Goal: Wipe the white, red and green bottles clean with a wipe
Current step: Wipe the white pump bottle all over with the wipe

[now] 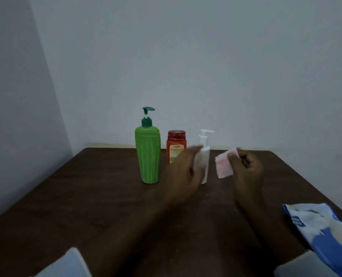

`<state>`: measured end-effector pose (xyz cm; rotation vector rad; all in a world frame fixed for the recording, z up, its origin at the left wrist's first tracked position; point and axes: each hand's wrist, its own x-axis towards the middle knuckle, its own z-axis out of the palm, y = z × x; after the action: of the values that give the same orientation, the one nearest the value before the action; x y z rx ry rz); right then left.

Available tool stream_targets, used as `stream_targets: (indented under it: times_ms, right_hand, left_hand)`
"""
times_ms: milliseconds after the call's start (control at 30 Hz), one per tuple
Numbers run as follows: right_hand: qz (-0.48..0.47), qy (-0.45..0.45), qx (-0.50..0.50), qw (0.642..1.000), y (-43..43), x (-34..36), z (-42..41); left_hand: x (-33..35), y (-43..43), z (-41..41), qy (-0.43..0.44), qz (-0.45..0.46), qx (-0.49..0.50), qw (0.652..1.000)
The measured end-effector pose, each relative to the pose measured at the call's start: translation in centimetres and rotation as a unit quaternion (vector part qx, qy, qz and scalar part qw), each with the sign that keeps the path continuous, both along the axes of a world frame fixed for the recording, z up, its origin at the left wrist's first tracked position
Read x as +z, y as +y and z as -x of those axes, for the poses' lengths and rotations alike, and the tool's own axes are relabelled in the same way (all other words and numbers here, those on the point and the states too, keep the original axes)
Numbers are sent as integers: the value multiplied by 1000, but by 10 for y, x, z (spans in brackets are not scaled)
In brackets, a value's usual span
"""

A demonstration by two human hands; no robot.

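Note:
Three bottles stand in a row on the dark wooden table [86, 196], near the wall. The tall green pump bottle [147, 154] is on the left, the red bottle [175, 144] with a red cap in the middle, and the slim white pump bottle [205, 152] on the right. My left hand [183, 174] is blurred, its fingers apart and right at the white bottle's left side, covering part of it and of the red bottle; I cannot tell whether it touches. My right hand [246, 168] pinches a folded pinkish-white wipe [223, 164] just right of the white bottle.
A blue and white wipes pack [324, 234] lies at the table's right edge. The walls meet in a corner behind the bottles, and the table's far edge runs along the back wall.

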<state>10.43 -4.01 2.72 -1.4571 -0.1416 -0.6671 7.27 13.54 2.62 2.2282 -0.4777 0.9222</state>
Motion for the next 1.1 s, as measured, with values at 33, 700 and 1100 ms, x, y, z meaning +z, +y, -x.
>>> stream_targets:
  times_ms: [33, 700, 1100]
  right_hand:
    - [6, 10, 25, 1000, -2, -2, -2]
    - [-23, 28, 283, 958, -23, 9, -1]
    - [-121, 105, 378, 912, -24, 5, -1]
  left_hand:
    - [15, -6, -8, 2, 27, 6, 1000]
    - [3, -20, 11, 184, 330, -174, 910]
    - [29, -19, 6, 181, 179, -35, 966]
